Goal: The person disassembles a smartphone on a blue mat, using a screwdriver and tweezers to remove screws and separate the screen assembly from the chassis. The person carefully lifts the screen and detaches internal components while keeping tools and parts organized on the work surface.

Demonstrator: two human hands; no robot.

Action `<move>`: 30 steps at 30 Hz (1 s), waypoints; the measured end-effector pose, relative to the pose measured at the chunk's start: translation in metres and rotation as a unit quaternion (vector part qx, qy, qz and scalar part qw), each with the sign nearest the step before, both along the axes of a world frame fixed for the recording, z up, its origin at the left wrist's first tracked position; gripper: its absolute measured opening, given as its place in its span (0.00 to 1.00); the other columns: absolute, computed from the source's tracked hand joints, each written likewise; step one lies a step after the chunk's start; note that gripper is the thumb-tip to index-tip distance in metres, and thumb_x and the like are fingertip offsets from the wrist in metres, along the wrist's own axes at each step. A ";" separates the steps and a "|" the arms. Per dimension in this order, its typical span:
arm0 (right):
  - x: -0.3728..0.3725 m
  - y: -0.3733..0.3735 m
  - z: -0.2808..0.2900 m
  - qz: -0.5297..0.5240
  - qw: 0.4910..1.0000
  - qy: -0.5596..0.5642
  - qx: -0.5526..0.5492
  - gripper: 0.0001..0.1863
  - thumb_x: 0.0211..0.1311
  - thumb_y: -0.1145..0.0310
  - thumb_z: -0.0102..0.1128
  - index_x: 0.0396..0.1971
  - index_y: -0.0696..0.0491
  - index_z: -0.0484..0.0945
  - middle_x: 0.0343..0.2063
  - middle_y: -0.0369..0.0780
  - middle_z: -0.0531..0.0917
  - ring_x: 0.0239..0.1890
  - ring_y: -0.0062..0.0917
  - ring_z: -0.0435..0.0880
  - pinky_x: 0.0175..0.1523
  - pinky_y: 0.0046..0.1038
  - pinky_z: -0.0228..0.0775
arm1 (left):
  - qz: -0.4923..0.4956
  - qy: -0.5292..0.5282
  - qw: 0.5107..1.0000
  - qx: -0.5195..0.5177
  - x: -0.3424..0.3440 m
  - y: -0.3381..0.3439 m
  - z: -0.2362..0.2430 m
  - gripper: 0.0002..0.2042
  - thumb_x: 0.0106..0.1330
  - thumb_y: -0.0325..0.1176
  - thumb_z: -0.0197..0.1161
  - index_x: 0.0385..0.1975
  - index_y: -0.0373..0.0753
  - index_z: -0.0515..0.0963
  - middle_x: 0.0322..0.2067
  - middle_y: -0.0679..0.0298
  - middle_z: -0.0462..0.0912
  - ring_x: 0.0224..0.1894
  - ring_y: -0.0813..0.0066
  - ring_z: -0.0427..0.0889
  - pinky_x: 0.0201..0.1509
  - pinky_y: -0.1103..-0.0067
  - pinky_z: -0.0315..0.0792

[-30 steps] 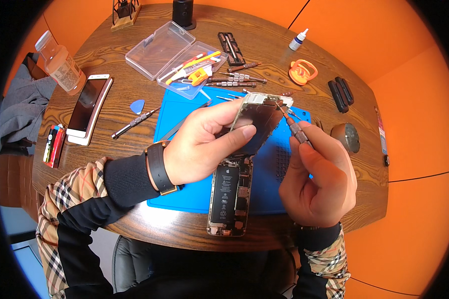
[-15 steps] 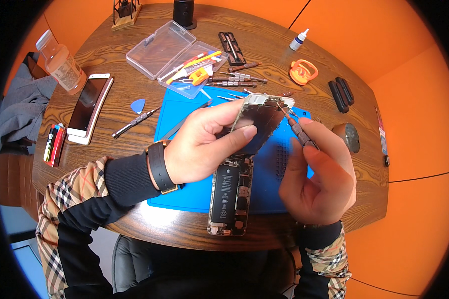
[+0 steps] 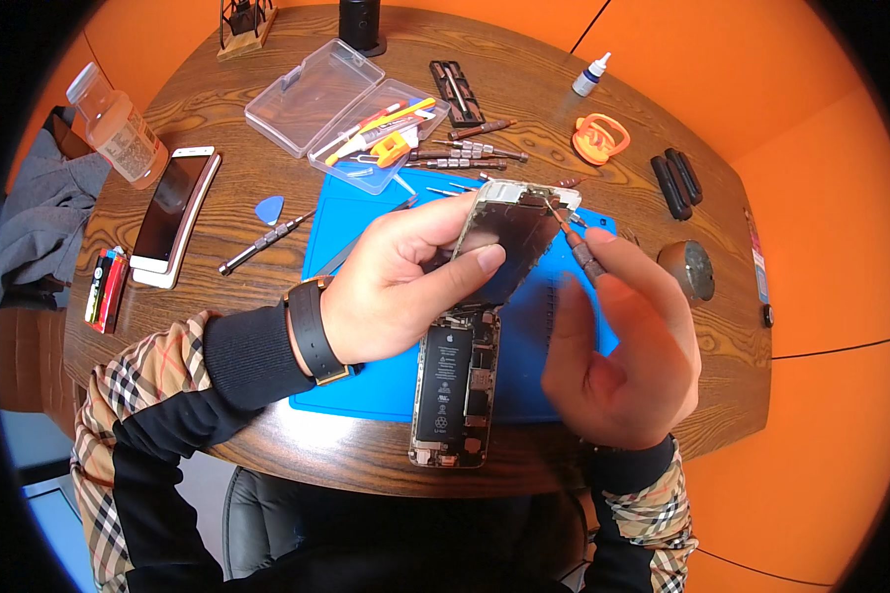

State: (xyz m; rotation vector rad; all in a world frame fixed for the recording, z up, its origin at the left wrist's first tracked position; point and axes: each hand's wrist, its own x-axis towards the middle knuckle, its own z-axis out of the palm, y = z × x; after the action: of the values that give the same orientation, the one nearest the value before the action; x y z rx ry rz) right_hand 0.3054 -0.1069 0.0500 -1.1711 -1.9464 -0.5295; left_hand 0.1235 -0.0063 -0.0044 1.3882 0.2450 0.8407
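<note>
An opened phone lies over the front of a blue mat, its lower body [image 3: 452, 390] showing a black battery and small circuit parts. Its screen panel [image 3: 509, 242] is tilted up from the far end of the body. My left hand [image 3: 405, 272] grips this panel by its left edge, thumb across the inner face. In my right hand [image 3: 633, 336] is a slim screwdriver [image 3: 582, 255], fingers closed round its handle. The driver's tip reaches the panel's top right corner; whether it sits in a screw is too small to tell.
Under the phone is the blue mat [image 3: 356, 381]. Behind it stand an open clear plastic case [image 3: 311, 94] and several screwdrivers [image 3: 475, 150]. A white phone [image 3: 176, 217], a blue pick [image 3: 270, 210] and a bottle [image 3: 119, 128] are left; an orange suction cup [image 3: 600, 138] and round tin [image 3: 686, 271] right.
My right hand has shifted slightly, its thumb and fingers turning a little on the screwdriver. The tip stays at the panel's upper corner. My left hand keeps its hold.
</note>
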 end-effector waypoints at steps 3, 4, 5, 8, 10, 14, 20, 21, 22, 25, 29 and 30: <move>0.003 -0.007 0.005 -0.014 1.000 -0.010 -0.013 0.19 0.61 0.83 0.75 0.48 0.60 0.75 0.41 0.53 0.88 0.38 0.42 0.91 0.43 0.37 0.86 | -0.006 0.006 1.000 0.002 -0.002 0.001 0.000 0.20 0.79 0.22 0.55 0.69 0.32 0.73 0.55 0.65 0.85 0.56 0.84 0.79 0.63 0.80 0.74; 0.004 -0.008 0.005 -0.018 1.000 -0.022 -0.011 0.19 0.61 0.83 0.75 0.48 0.60 0.75 0.41 0.53 0.88 0.38 0.42 0.91 0.43 0.37 0.86 | -0.006 0.009 1.000 0.002 -0.002 0.001 0.000 0.19 0.79 0.22 0.55 0.69 0.32 0.73 0.55 0.65 0.85 0.56 0.83 0.79 0.63 0.80 0.73; 0.005 -0.008 0.006 -0.022 0.999 -0.034 -0.009 0.20 0.61 0.83 0.75 0.48 0.60 0.75 0.41 0.53 0.88 0.38 0.42 0.91 0.43 0.37 0.86 | -0.002 0.003 1.000 0.009 -0.001 0.001 -0.001 0.20 0.79 0.22 0.55 0.69 0.32 0.73 0.55 0.65 0.85 0.56 0.83 0.79 0.63 0.80 0.74; 0.003 0.000 0.000 -0.015 0.999 -0.029 0.035 0.20 0.56 0.81 0.78 0.46 0.59 0.79 0.39 0.50 0.88 0.35 0.40 0.90 0.40 0.35 0.85 | 0.007 -0.009 1.000 0.017 0.002 0.001 -0.002 0.20 0.79 0.22 0.55 0.69 0.32 0.73 0.55 0.65 0.85 0.56 0.83 0.80 0.63 0.80 0.74; 0.001 0.008 -0.005 0.009 0.996 0.030 0.083 0.19 0.50 0.80 0.80 0.42 0.57 0.84 0.37 0.46 0.88 0.33 0.39 0.89 0.36 0.34 0.83 | 0.008 -0.013 1.000 0.013 0.002 0.000 -0.002 0.20 0.80 0.22 0.55 0.69 0.32 0.73 0.55 0.65 0.85 0.56 0.84 0.80 0.62 0.80 0.74; 0.000 0.002 -0.001 -0.019 0.999 0.026 0.040 0.17 0.53 0.81 0.77 0.44 0.58 0.83 0.39 0.48 0.88 0.34 0.38 0.89 0.38 0.33 0.84 | -0.006 -0.004 1.000 0.004 0.000 0.000 -0.001 0.19 0.80 0.22 0.55 0.69 0.32 0.73 0.54 0.66 0.85 0.55 0.85 0.79 0.62 0.81 0.74; 0.004 -0.005 0.005 -0.029 0.999 -0.025 0.008 0.20 0.60 0.82 0.76 0.50 0.63 0.78 0.41 0.51 0.87 0.38 0.34 0.89 0.43 0.30 0.85 | -0.016 -0.004 1.000 -0.022 -0.001 0.000 0.001 0.20 0.80 0.22 0.55 0.70 0.32 0.72 0.56 0.66 0.84 0.56 0.86 0.78 0.62 0.81 0.73; 0.003 -0.005 0.004 -0.033 0.999 -0.016 0.005 0.20 0.60 0.82 0.76 0.50 0.63 0.78 0.41 0.51 0.87 0.38 0.33 0.89 0.43 0.30 0.85 | -0.018 -0.009 0.999 -0.025 0.000 0.000 0.001 0.20 0.80 0.22 0.55 0.70 0.32 0.71 0.56 0.66 0.84 0.57 0.85 0.78 0.62 0.81 0.73; 0.003 -0.005 0.003 -0.035 0.999 -0.009 -0.005 0.20 0.60 0.83 0.76 0.50 0.63 0.78 0.41 0.51 0.87 0.38 0.33 0.89 0.43 0.30 0.84 | -0.018 -0.008 0.999 -0.031 0.000 -0.001 0.001 0.20 0.80 0.22 0.55 0.70 0.32 0.71 0.56 0.66 0.84 0.57 0.85 0.78 0.63 0.81 0.73; 0.004 -0.008 0.003 -0.016 0.999 0.024 -0.020 0.21 0.60 0.84 0.75 0.52 0.63 0.78 0.42 0.50 0.87 0.40 0.32 0.89 0.44 0.29 0.84 | -0.017 -0.016 0.999 -0.030 0.001 -0.001 0.000 0.20 0.80 0.22 0.55 0.70 0.32 0.71 0.57 0.65 0.84 0.57 0.85 0.78 0.63 0.81 0.73; 0.006 -0.010 0.004 -0.037 0.999 0.004 -0.038 0.24 0.60 0.84 0.75 0.55 0.63 0.77 0.43 0.49 0.87 0.41 0.31 0.89 0.46 0.28 0.84 | -0.015 -0.009 1.000 -0.018 0.000 0.000 -0.001 0.20 0.80 0.21 0.55 0.70 0.32 0.71 0.56 0.66 0.84 0.57 0.85 0.78 0.63 0.81 0.73; 0.006 -0.009 0.003 -0.044 0.998 -0.001 -0.033 0.24 0.60 0.84 0.75 0.56 0.63 0.76 0.42 0.49 0.87 0.40 0.30 0.89 0.46 0.27 0.84 | -0.012 -0.009 1.000 -0.011 0.001 0.000 -0.001 0.20 0.80 0.21 0.55 0.70 0.32 0.71 0.56 0.66 0.84 0.56 0.85 0.79 0.62 0.81 0.73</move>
State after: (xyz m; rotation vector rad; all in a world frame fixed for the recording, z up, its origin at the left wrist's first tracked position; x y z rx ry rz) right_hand 0.3117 -0.1158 0.0531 -1.3031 -1.9339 -0.5171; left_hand 0.1241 -0.0059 -0.0058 1.3605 0.2224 0.8278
